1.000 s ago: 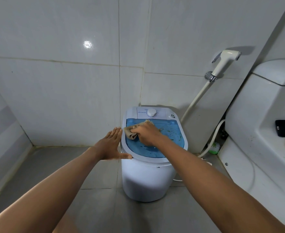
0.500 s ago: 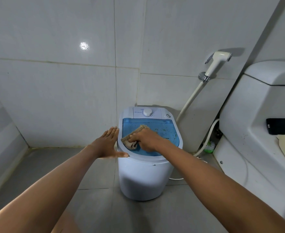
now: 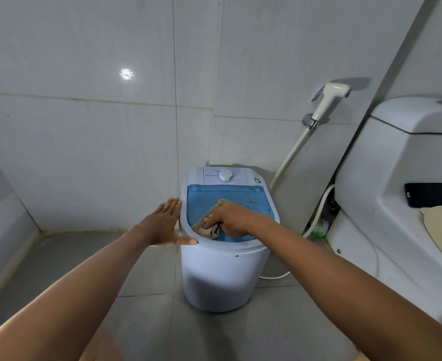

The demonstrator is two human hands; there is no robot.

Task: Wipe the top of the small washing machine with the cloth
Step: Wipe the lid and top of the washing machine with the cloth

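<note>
Cloth point(image 3: 209, 222) gripped on washing machine point(image 3: 222, 277) lid, contents apparently hidden

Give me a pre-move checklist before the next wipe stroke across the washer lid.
1. Cloth gripped by right hand: ok.
2. Cloth flat on blue lid: ok.
3. Left hand bracing the washing machine at its left rim, fingers straight: ok.
4. Lid clean: not ok, specks remain toward the right side.
5. Control dial clear of both hands: ok.
6. Machine steady on floor: cannot tell.
</note>
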